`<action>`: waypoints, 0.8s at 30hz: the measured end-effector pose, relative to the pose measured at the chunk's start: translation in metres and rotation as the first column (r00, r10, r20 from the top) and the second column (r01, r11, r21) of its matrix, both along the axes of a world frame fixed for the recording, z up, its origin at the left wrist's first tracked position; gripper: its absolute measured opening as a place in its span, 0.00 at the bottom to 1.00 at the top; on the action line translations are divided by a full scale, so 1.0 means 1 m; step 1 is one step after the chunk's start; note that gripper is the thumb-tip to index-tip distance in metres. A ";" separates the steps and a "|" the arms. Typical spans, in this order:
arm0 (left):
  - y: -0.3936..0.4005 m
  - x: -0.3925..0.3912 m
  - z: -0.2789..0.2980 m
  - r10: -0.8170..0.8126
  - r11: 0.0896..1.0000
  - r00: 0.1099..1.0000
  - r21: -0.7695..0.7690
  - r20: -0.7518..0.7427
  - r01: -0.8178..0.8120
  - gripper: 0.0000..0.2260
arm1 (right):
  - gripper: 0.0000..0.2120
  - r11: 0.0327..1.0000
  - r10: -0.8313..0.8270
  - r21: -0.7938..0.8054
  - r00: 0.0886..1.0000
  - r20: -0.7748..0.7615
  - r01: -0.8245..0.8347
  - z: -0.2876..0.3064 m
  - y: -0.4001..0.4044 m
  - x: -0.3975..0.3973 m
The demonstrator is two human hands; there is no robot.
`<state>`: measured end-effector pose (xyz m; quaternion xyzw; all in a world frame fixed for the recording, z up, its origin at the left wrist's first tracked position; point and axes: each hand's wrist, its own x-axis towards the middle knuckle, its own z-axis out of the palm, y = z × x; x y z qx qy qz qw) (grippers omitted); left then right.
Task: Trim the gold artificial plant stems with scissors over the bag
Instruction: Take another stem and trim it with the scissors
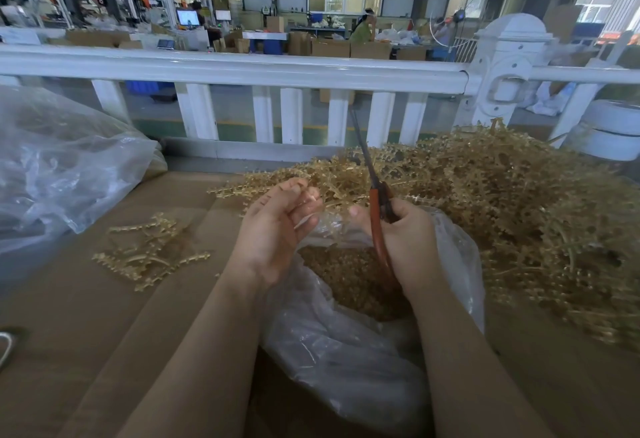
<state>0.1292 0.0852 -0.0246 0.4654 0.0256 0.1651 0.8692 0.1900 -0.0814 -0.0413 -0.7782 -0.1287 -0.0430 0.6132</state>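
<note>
Right hand (405, 240) grips the orange handles of the scissors (375, 202), fingers wrapped round them, blades closed and pointing up and away, directly above the clear bag (346, 351). Left hand (273, 233) sits just left of the scissors, palm up over the bag's left rim, fingers loosely curled; fingertips (298, 185) seem to touch a thin gold piece at the edge of the stem heap, but whether it is pinched cannot be told. The bag sits open under both hands, mouth facing up, holding a brown-gold mass of trimmings (349, 285). Behind and right of the bag, a big heap of gold plant stems (502, 202) spreads across the cardboard surface (104, 316), touching the bag's far side. Left of the bag, well apart, a small cluster of gold stems (149, 250) lies flat on the cardboard. Further left, a large crumpled clear plastic sheet (62, 167). Beyond the bag, a white railing (242, 70) crosses the view.
</note>
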 end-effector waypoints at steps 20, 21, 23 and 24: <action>-0.014 -0.002 -0.004 -0.139 0.943 0.979 0.284 -0.147 0.177 0.15 | 0.09 0.919 0.168 0.351 0.984 0.064 -0.180 0.004 0.000 -0.004; -0.016 -0.002 -0.004 -0.116 0.941 0.982 0.301 -0.150 0.157 0.18 | 0.08 0.918 0.172 0.351 0.983 0.066 -0.184 0.004 0.000 -0.004; -0.017 0.000 -0.006 -0.075 0.941 0.985 0.316 -0.155 0.121 0.21 | 0.08 0.913 0.188 0.352 0.979 0.082 -0.205 0.005 0.000 -0.005; -0.017 0.000 -0.006 -0.069 0.944 0.986 0.311 -0.152 0.114 0.19 | 0.09 0.909 0.202 0.354 0.976 0.086 -0.220 0.005 0.001 -0.006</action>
